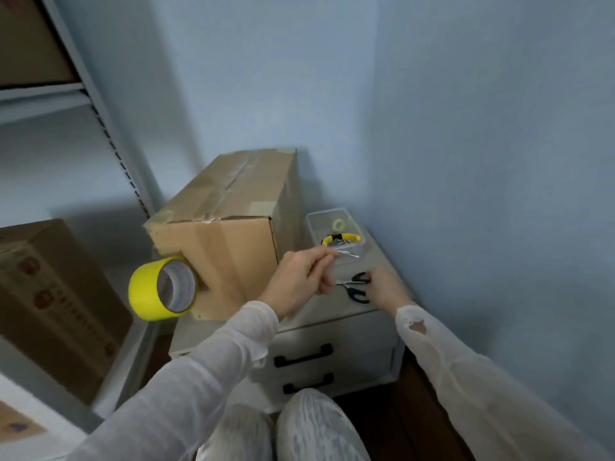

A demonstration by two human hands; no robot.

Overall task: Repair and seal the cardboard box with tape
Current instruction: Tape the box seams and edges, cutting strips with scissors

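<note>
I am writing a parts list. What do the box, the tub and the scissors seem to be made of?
Box: brown, matte, creased faces with folded flaps, so cardboard. Tub: clear plastic; its contents show through. Scissors: black handles, likely plastic; thin pale blades, probably metal.
</note>
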